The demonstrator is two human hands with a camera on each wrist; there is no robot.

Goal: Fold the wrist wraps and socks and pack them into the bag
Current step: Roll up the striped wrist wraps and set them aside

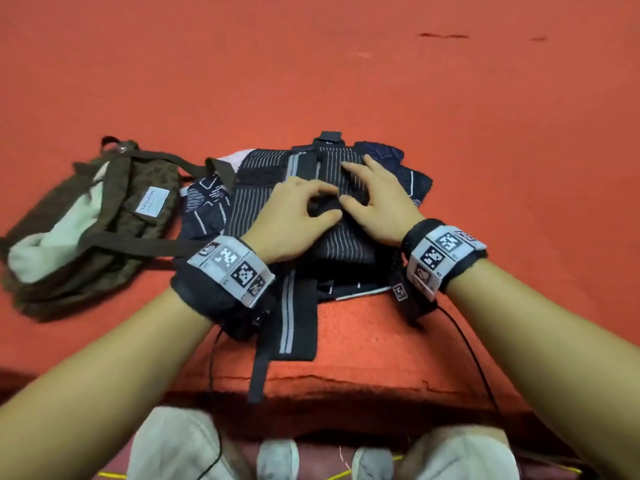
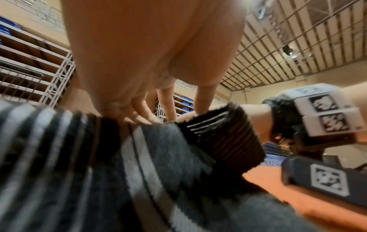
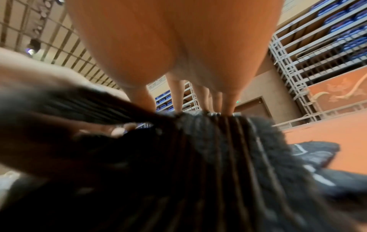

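Strap tail of wrist wrap hangs over near edge of red mat. Above it, left hand pinches dark fold of striped wrist wraps; right hand presses flat, fingers spread, gripping nothing. Patterned socks lie beneath pile. Folding step apparently under way; next: finish fold, carry bundle left. Brown bag lies open just beside pile.

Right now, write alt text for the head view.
Both hands, left hand and right hand, work a black striped wrist wrap atop navy socks on an orange mat; an open brown bag lies left.
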